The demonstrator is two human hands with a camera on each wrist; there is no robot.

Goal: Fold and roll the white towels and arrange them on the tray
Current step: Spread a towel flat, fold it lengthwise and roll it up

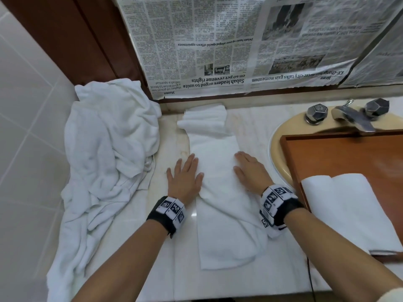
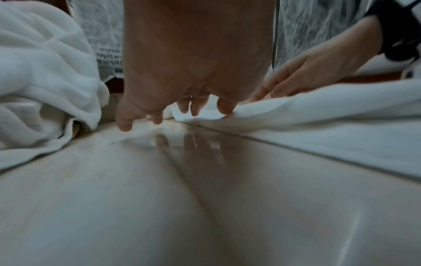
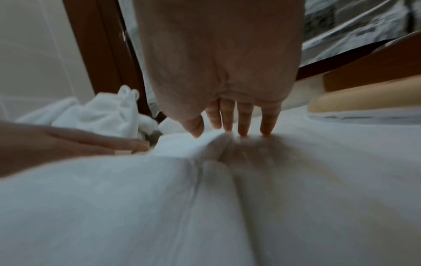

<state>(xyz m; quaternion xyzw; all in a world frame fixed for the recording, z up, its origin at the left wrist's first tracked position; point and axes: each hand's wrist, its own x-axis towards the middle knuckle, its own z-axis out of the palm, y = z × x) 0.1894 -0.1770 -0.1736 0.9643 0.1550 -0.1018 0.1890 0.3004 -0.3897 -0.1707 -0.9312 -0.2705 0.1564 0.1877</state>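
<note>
A long white towel (image 1: pixel 220 192) lies folded into a narrow strip down the middle of the marble counter. My left hand (image 1: pixel 185 173) lies flat with spread fingers at the strip's left edge, partly on the counter (image 2: pixel 159 198). My right hand (image 1: pixel 250 168) presses flat on the strip's right side, fingers straight (image 3: pixel 243 124). In the left wrist view the left hand (image 2: pixel 173 111) touches the towel's edge (image 2: pixel 296 111). A wooden tray (image 1: pixel 340 155) sits over the sink at the right with a folded white towel (image 1: pixel 349 212) on its near end.
A heap of loose white towels (image 1: pixel 109 153) fills the counter's left side against the tiled wall. Another folded towel (image 1: pixel 205 120) lies at the back. A beige basin (image 1: pixel 281 144) with a metal tap (image 1: pixel 351 118) is at the right. Newspaper (image 1: pixel 239 44) covers the mirror behind.
</note>
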